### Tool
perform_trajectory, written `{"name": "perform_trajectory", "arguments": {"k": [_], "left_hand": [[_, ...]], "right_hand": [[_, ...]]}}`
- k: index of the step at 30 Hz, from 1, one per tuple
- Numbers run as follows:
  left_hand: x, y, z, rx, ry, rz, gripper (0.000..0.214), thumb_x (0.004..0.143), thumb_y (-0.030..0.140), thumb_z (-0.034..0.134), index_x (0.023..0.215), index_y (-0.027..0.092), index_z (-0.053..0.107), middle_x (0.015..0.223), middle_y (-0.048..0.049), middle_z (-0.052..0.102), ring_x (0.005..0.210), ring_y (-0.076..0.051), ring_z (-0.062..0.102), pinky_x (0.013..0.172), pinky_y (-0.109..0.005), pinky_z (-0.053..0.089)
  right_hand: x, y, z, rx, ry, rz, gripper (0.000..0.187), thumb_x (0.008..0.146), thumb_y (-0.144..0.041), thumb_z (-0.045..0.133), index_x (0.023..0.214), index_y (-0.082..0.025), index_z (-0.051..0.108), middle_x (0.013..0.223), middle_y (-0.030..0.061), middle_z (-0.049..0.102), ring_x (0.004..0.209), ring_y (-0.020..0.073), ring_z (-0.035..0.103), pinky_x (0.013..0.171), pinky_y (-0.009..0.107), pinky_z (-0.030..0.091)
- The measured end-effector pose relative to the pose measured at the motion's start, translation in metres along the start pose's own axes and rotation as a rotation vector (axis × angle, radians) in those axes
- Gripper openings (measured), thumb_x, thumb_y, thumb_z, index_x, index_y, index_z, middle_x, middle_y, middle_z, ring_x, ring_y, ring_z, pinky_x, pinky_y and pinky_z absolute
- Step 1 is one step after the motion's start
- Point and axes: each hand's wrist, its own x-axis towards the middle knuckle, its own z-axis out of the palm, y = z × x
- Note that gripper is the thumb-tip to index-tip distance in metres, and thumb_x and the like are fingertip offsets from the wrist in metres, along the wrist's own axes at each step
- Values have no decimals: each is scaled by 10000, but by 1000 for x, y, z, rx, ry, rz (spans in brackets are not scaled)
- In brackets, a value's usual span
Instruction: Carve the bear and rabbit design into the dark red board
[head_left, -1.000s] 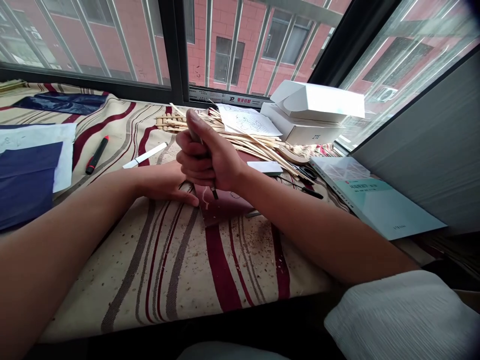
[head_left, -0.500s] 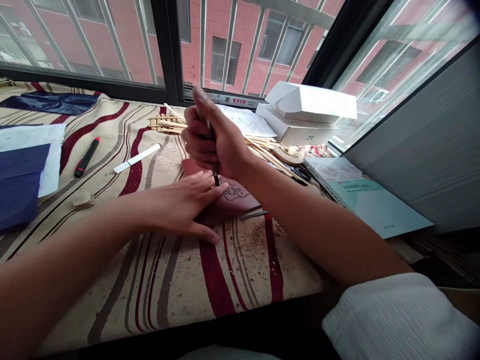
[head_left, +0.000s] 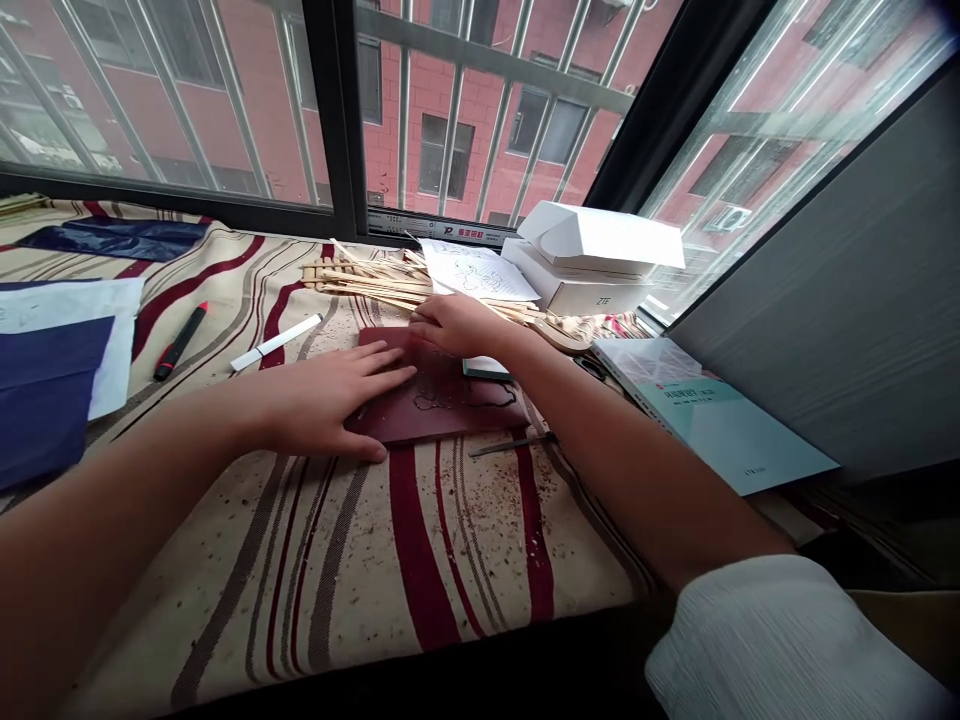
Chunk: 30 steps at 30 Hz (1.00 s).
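A flat dark red block [head_left: 405, 425] lies on the striped cloth, with dark curved outlines on its right half. My left hand [head_left: 330, 395] rests on the block's left side, fingers spread and palm down. Over the far edge of the block is my right hand [head_left: 457, 325], its fingers curled in; whatever they hold is hidden from this side. Under the right wrist a pale, teal-edged flat thing [head_left: 487, 369] shows partly. A thin metal tool [head_left: 508, 444] lies along the block's near right edge. Crumbs and shavings are scattered on the cloth in front.
Behind the block lie a bundle of thin wooden sticks [head_left: 367, 285] and a paper with a drawing [head_left: 480, 270]. White boxes [head_left: 600, 250] stand by the window. A book [head_left: 720, 420] is on the right. A white pen [head_left: 277, 343], a black-red marker [head_left: 180, 343] and blue sheets [head_left: 52, 390] lie left.
My right hand has dropped from its raised, upright grip on a dark-bladed carving tool to the block's far edge. The blade no longer shows. My left hand has shifted left, uncovering more block.
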Motion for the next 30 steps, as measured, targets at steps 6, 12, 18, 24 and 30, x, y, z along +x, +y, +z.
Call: {"name": "perform_trajectory", "arguments": {"k": [6, 12, 18, 24, 30], "left_hand": [[-7, -23, 0, 12, 0, -114, 1270, 851, 910, 687, 1831, 246, 226, 1885, -218, 111, 1728, -486, 234, 1345, -587, 342], [-11, -23, -11, -55, 35, -132, 1331, 820, 721, 837, 1827, 145, 183, 1763, -249, 447, 1611, -439, 460, 1283, -502, 429], [-12, -36, -9, -146, 50, -65, 1241, 833, 701, 824, 1810, 190, 256, 1728, -206, 508, 1583, -390, 484, 1309, -470, 396], [-16, -63, 0, -303, -6, -7, 1188, 841, 741, 745, 1808, 239, 272, 1887, -139, 222, 1745, -377, 224, 1419, -507, 215], [-14, -64, 0, -299, -6, -23, 1252, 799, 822, 731, 1795, 189, 311, 1841, -164, 343, 1695, -395, 356, 1398, -466, 285]], "right_hand": [[7, -1, 2, -126, -37, 62, 411, 1083, -437, 739, 1406, -187, 690, 1418, 127, 697, 1217, 280, 721, 1034, 513, 641], [8, 14, 0, -142, -75, 102, 418, 1085, -426, 738, 1424, -188, 683, 1436, 130, 689, 1221, 284, 719, 1027, 506, 645], [7, 24, -7, -48, -30, 123, 261, 1089, -371, 728, 1232, -152, 736, 1244, 111, 742, 1089, 252, 734, 969, 452, 641], [-3, -30, -31, 308, 280, 13, 497, 1242, -385, 190, 878, -232, 491, 777, -17, 534, 585, 110, 483, 588, 263, 458], [27, -110, -13, 1381, -62, -334, 543, 1219, -425, 410, 717, -222, 424, 576, -99, 335, 443, 57, 255, 419, 199, 245]]}}
